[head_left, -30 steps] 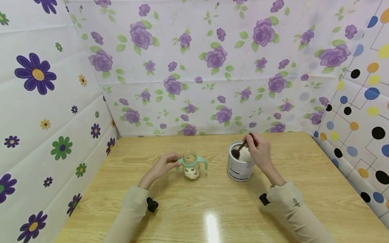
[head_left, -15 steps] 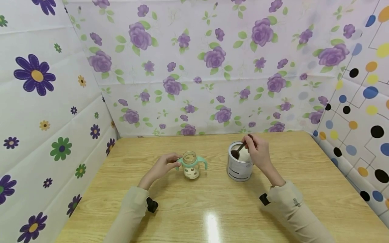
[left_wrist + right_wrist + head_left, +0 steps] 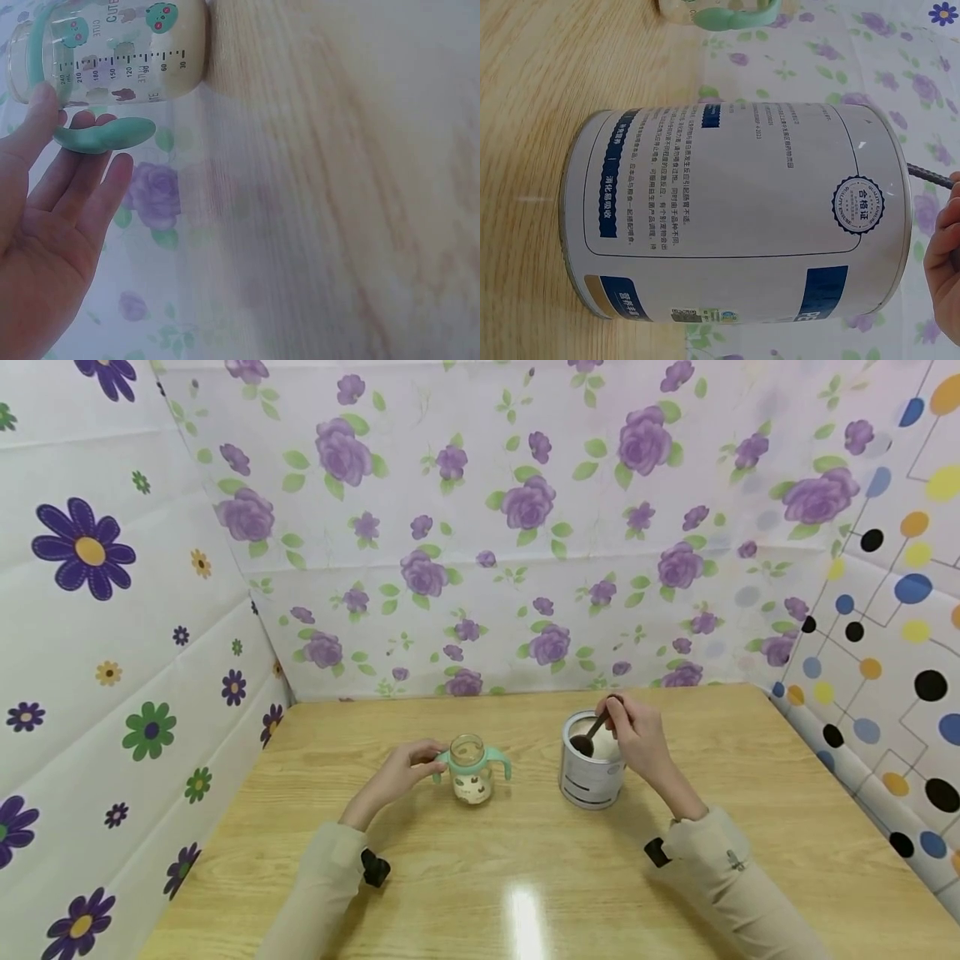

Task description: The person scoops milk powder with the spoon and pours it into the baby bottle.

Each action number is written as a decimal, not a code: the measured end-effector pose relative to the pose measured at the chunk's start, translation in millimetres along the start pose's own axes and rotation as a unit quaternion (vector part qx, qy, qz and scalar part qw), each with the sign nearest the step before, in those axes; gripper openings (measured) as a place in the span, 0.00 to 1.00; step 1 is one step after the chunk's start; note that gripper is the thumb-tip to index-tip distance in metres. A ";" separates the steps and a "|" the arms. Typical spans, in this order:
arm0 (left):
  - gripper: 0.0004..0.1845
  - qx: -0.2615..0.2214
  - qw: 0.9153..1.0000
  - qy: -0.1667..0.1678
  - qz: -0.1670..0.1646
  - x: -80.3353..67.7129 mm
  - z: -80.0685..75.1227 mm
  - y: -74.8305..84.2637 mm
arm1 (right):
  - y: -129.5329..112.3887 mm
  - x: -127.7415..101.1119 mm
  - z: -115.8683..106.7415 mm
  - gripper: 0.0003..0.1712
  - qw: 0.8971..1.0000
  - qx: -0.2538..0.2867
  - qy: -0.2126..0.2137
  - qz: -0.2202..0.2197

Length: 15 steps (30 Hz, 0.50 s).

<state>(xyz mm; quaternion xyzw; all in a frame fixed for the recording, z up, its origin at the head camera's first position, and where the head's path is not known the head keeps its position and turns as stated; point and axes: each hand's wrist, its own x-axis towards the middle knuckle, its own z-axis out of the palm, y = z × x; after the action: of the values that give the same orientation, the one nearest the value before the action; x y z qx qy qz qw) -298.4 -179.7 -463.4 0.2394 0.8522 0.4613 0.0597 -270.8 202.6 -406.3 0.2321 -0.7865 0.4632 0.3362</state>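
Note:
My left hand (image 3: pixel 397 777) grips the mint-green side handle (image 3: pixel 112 136) of a clear baby bottle (image 3: pixel 472 788), thumb on the near side and fingers behind. The bottle stands upright and uncapped, with cream-coloured contents low inside, as the left wrist view shows. To its right is an open white tin (image 3: pixel 588 787) with pale powder (image 3: pixel 606 745) inside. Over the tin's right rim, my right hand (image 3: pixel 639 739) pinches a dark brown spoon (image 3: pixel 582 744) near its handle end. The spoon's bowl is down inside the tin, at the powder. In the right wrist view the tin's wall hides the bowl.
Both things stand on a wooden table (image 3: pixel 465 877), towards its far half. Floral cloth (image 3: pixel 525 568) hangs behind, with a daisy-print sheet (image 3: pixel 150 643) on the left and a dotted one (image 3: pixel 885 610) on the right. Wood separates the bottle from the tin.
The spoon's bowl has dipped slightly lower in the tin, its handle tilting a little more upright. The left hand and the bottle have stayed in place.

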 end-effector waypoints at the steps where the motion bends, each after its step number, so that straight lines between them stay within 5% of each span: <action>1: 0.17 0.000 1.000 -0.001 0.000 -0.1 0.0 0.0 | -4.5 0.5 -0.5 0.16 1.000 0.002 -0.002 -0.006; 15: 0.17 -0.007 1.000 0.000 0.006 -1.2 -0.5 -1.4 | -22.4 2.0 -0.9 0.17 0.999 0.054 -0.005 0.000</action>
<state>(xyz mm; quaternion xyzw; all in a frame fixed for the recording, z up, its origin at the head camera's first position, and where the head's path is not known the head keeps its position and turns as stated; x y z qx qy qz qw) -298.0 -181.2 -464.4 0.2440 0.8475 0.4676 0.0590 -256.7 192.9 -391.7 0.2523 -0.7620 0.5035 0.3197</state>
